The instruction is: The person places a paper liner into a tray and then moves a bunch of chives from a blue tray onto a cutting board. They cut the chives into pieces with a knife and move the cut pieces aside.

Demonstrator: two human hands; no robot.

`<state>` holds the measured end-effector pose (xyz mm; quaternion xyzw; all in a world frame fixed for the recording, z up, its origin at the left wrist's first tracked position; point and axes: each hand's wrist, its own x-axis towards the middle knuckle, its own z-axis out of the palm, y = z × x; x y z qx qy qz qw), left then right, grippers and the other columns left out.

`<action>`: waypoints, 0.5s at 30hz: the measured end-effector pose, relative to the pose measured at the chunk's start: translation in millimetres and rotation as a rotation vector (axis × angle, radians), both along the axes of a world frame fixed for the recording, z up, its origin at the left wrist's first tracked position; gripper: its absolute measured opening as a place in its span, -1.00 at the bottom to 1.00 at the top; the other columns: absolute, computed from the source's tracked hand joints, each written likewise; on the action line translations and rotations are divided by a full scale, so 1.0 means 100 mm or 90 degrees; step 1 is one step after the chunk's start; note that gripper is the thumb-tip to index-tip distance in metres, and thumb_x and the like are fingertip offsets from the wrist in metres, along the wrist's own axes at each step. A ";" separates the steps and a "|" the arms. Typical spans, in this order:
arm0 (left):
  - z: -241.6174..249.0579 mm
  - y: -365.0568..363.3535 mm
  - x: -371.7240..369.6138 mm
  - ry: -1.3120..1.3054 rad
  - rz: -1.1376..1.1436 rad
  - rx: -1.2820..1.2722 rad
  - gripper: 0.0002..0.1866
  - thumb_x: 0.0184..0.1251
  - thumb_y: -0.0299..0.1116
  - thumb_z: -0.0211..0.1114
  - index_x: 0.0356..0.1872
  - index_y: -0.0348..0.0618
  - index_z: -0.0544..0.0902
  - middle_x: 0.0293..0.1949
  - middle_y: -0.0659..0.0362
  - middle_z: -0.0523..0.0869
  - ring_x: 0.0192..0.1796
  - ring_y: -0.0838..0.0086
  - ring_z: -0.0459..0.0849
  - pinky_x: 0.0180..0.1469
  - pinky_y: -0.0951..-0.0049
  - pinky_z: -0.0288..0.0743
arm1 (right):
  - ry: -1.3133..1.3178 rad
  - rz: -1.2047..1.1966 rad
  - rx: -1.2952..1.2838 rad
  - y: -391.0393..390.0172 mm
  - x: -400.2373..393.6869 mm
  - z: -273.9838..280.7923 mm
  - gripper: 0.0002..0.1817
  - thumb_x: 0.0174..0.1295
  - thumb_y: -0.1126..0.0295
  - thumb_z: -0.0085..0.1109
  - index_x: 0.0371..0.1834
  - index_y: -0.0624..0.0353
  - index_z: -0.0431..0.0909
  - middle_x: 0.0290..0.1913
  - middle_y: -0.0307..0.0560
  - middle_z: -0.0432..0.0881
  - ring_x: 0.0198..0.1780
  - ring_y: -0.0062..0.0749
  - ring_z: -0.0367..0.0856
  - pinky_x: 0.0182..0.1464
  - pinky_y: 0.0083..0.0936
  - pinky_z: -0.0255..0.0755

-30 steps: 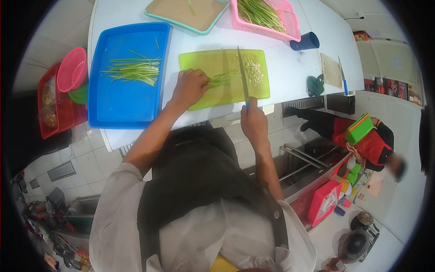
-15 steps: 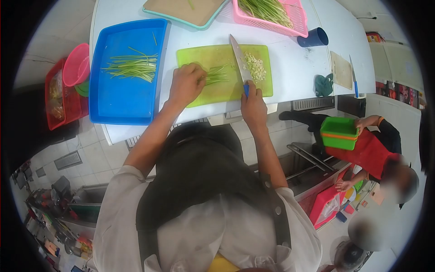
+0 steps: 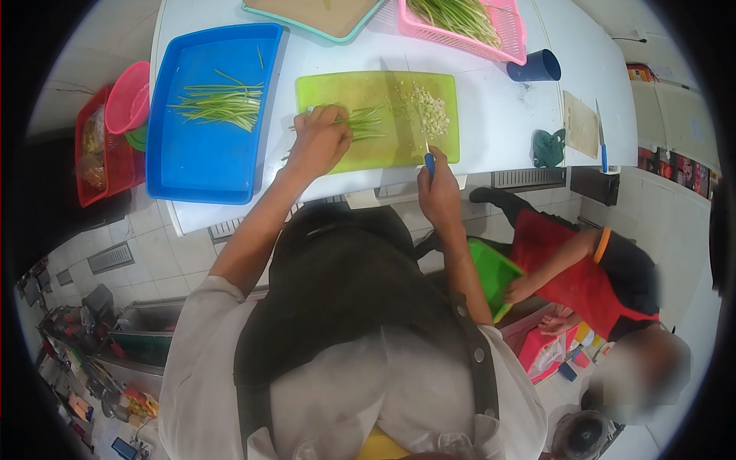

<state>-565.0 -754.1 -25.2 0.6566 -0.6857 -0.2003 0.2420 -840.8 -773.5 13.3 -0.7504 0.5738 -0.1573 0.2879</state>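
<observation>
On the lime-green cutting board (image 3: pixel 368 157), my left hand (image 3: pixel 319 139) is closed around a bunch of thin green scallion-like stalks (image 3: pixel 365 123), their ends sticking out to the right. My right hand (image 3: pixel 441 188) grips a kitchen knife by its blue handle (image 3: pixel 429 162). The blade stands edge-on to my view, pointing away from me, and is apart from the stalks. Alongside it, on the board's right part, lies a pile of pale chopped pieces (image 3: pixel 434 116).
Left is a blue tray (image 3: pixel 201 165) with more stalks. Behind are a pink basket (image 3: pixel 502 52) of stalks and a teal-rimmed tray (image 3: pixel 341 34). Right are a dark blue cup (image 3: pixel 534 67), dark green cloth (image 3: pixel 548 147) and a second knife (image 3: pixel 602 146). A co-worker (image 3: pixel 571 268) holds a green container (image 3: pixel 491 277).
The knife has moved right, over to the chopped pile, and its blade has turned from flat-facing to edge-on. My left hand still holds the stalks. The co-worker has moved left with the green container.
</observation>
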 end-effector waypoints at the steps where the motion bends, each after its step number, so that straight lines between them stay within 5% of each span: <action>1: 0.00 0.01 -0.01 0.003 0.001 -0.001 -0.96 0.23 -0.38 0.43 -0.32 -0.03 0.80 0.14 0.29 0.61 0.25 0.32 0.51 0.23 0.01 0.21 | 0.008 -0.007 0.035 0.00 0.00 0.05 -0.55 0.49 0.38 0.08 0.41 0.20 0.37 -0.09 0.41 0.69 -0.09 0.37 0.68 -0.09 0.10 0.53; 8: -0.07 0.03 -0.15 0.006 0.037 -0.031 -0.89 0.20 -0.35 0.48 -0.26 -0.02 0.82 0.16 0.22 0.63 0.28 0.32 0.51 0.18 0.09 0.16 | 0.065 -0.010 0.113 0.05 -0.07 0.09 -0.55 0.50 0.30 0.08 0.38 0.24 0.36 -0.32 0.46 0.69 -0.21 0.47 0.67 -0.16 0.23 0.49; 15: -0.11 0.04 -0.24 0.011 0.013 -0.082 -0.87 0.22 -0.30 0.47 -0.23 0.02 0.83 0.03 0.29 0.61 0.20 0.35 0.51 0.17 0.05 0.19 | 0.079 0.042 0.101 0.14 0.02 0.20 -0.55 0.47 0.36 0.09 0.34 0.34 0.36 -0.26 0.44 0.68 -0.14 0.43 0.67 -0.13 0.22 0.51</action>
